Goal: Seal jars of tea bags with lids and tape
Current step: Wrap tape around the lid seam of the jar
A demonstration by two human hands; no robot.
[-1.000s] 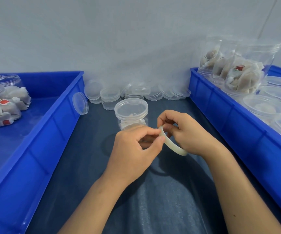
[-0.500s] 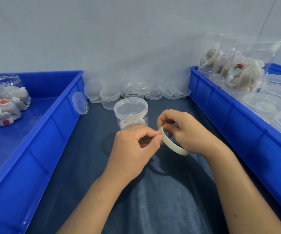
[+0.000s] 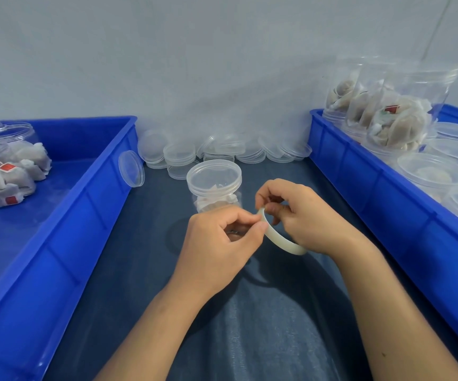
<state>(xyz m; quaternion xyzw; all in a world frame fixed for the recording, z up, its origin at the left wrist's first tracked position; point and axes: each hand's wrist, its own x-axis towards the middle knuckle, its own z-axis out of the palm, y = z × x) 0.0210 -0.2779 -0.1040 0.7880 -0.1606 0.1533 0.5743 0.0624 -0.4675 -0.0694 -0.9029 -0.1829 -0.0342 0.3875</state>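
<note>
No writing can be read anywhere; the tea bags [image 3: 5,180] in the left blue bin [image 3: 65,215] carry small red tags, but the tags are too small to show any text.

In the centre of the frame the right hand [image 3: 304,215] holds a pale tape roll [image 3: 285,242], with its fingers curled around the upper part of the ring. The left hand [image 3: 222,243] pinches at the edge of the roll with thumb and forefinger; if a tape end is lifted there, it cannot be made out. Just behind the hands, a little above centre, stands the jar [image 3: 214,185] with tea bags inside and a clear lid on top; its lower part is hidden by the left hand.

The work surface is a dark blue cloth [image 3: 249,325] with some wrinkles, between the two bins. Behind it is a plain pale wall [image 3: 194,50]. At the foot of the wall lies a heap of loose clear lids [image 3: 222,151], overlapping so they are hard to count. The right blue bin [image 3: 387,204], cut off by the frame edge, holds lidded jars [image 3: 403,105], some stacked.
</note>
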